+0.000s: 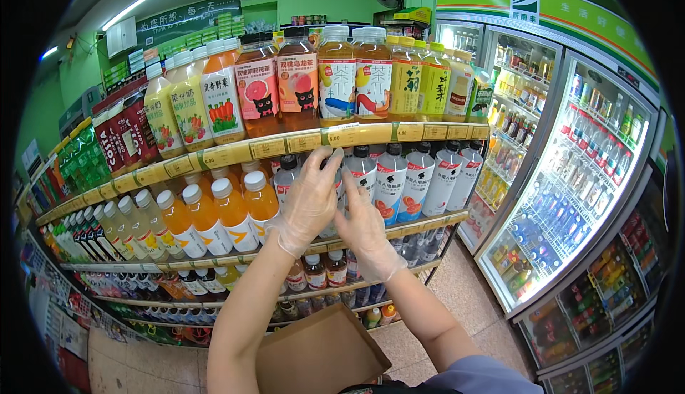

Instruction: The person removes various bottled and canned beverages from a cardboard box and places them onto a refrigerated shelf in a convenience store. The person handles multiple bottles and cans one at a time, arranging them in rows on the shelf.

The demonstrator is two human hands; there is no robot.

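My left hand and my right hand wear thin clear plastic gloves. Both reach to the second shelf of a drinks rack. Between them, largely covered by my fingers, is a bottle with a white-and-grey label. How firmly either hand grips it is hidden. To the right stands a row of black-capped electrolyte drink bottles with white labels. A similar bottle is just left of my left hand. Orange drink bottles with white caps stand farther left.
Tea bottles line the top shelf, above a yellow price-tag rail. Below my arms is an open cardboard box. More bottles fill the lower shelves. Glass-door fridges stand right, across a tiled floor.
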